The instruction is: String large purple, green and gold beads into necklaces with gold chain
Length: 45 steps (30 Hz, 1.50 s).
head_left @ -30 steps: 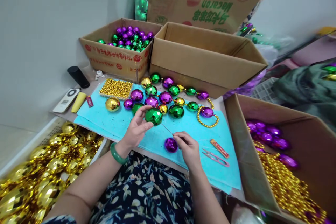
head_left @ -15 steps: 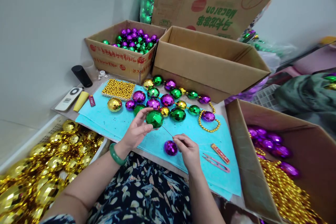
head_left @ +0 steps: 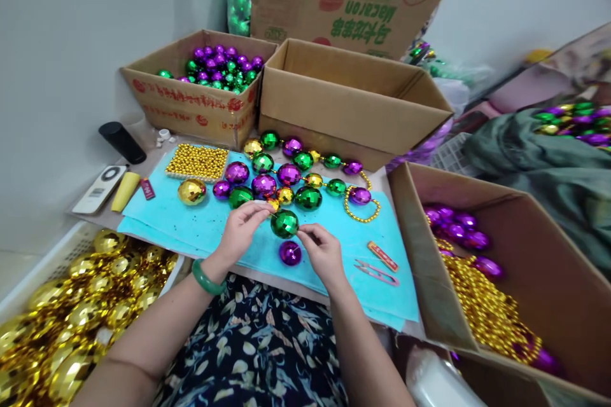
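Note:
A green faceted ball bead (head_left: 284, 224) hangs between my two hands above the blue cloth (head_left: 191, 219). At its left end, the closed fingers of my left hand (head_left: 242, 230) pinch a thin needle-like piece, mostly hidden. My right hand (head_left: 323, 252) has its thumb and forefinger pinched at the bead's right end. Just below lies a purple faceted bead (head_left: 290, 253). Beyond my hands, purple, green and gold beads are laid in strung rows, with a loop of small gold beads (head_left: 363, 219) at the right end. A loose-looking gold bead (head_left: 191, 192) lies to the left.
Pink-handled thread snips (head_left: 379, 273) and an orange packet (head_left: 382, 255) lie right. A tray of small gold beads (head_left: 196, 161) stands back left. Cardboard boxes (head_left: 353, 102) line the back; another box (head_left: 405, 254) stands right. A white basket (head_left: 42, 264) of gold beads is left.
My left hand has shifted from holding the green bead's side to pinching at its left end. My right hand has come in along the needle to the bead's right end.

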{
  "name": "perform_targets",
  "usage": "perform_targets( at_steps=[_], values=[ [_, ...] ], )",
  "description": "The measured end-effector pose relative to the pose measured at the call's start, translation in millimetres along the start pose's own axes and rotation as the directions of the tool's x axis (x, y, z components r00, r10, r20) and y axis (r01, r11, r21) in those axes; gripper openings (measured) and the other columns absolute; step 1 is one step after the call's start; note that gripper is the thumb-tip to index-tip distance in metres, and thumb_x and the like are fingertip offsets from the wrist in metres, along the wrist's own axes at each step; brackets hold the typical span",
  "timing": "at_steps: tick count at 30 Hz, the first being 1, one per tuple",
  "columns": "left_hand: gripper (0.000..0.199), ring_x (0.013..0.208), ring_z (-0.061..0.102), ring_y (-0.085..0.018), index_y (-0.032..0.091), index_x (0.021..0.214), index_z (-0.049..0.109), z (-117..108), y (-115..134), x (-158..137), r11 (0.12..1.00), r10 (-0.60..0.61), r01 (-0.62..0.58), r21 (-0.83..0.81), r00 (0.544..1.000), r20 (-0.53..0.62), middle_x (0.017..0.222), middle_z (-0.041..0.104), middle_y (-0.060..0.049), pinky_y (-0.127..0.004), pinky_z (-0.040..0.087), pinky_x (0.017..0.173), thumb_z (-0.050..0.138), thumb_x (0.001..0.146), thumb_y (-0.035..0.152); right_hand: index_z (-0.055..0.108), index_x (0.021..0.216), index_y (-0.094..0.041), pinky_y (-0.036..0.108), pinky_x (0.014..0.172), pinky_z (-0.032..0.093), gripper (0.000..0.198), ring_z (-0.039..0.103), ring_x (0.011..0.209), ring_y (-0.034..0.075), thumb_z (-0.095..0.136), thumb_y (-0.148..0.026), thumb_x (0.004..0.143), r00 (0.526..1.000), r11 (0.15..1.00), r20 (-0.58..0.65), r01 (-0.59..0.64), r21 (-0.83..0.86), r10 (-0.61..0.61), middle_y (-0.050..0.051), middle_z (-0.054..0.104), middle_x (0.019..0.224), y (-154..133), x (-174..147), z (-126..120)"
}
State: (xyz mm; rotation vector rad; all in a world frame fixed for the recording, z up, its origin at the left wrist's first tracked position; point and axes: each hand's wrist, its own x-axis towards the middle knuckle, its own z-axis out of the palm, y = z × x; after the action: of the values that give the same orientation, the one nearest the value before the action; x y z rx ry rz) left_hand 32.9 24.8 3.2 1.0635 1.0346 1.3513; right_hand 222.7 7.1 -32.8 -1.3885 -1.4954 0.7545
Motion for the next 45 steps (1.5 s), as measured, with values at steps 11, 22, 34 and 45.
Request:
perform_targets(
  at_steps=[11,22,34,45],
  values=[
    [0.014,0.068,0.065,-0.015,0.018,0.079,0.071,13.9,17.5,-7.8,0.992,0.115,-0.115,-0.043,0.993,-0.001,0.074,0.070,-0.003,-0.026,0.053,0.066,0.065,0.081,0.031,0.071,0.091,-0.022,0.030,0.070,0.053,0.016,0.065,0.074,0.017,0.058,-0.025,0.083,0.989,0.991,0.074,0.127,0.036,-0.130,0.005,0.072,0.094,-38.3,-2.0,11.3],
    [0.011,0.088,0.064,-0.017,0.019,0.084,0.074,5.2,-11.8,-9.3,0.987,0.051,-0.059,0.150,0.997,0.059,0.090,0.071,-0.005,-0.026,0.053,0.078,0.067,0.079,0.027,0.068,0.098,-0.022,0.027,0.071,0.050,0.020,0.062,0.074,0.013,0.058,-0.017,0.082,0.978,0.994,0.177,0.109,0.020,-0.110,0.002,0.070,0.097,-34.6,2.1,27.1],
    [0.024,0.058,0.065,-0.013,0.019,0.088,0.057,-7.2,5.8,1.9,0.980,0.020,-0.011,-0.200,0.999,0.039,0.064,0.062,0.002,-0.027,0.058,0.057,0.062,0.083,0.042,0.067,0.098,-0.018,0.027,0.076,0.043,0.020,0.058,0.085,0.017,0.057,-0.012,0.082,0.900,0.809,0.297,-0.097,-0.580,0.321,0.008,0.057,0.108,44.1,-28.1,-38.2],
    [0.026,0.054,0.062,-0.012,0.018,0.088,0.056,-14.8,20.4,0.1,0.985,0.080,-0.087,-0.152,0.995,-0.052,0.062,0.060,0.003,-0.025,0.056,0.053,0.064,0.081,0.042,0.063,0.084,-0.018,0.025,0.064,0.041,0.011,0.060,0.069,0.016,0.052,-0.020,0.084,0.951,0.884,0.204,-0.117,-0.453,0.230,0.002,0.067,0.075,52.6,-13.9,-77.8]
  ],
)
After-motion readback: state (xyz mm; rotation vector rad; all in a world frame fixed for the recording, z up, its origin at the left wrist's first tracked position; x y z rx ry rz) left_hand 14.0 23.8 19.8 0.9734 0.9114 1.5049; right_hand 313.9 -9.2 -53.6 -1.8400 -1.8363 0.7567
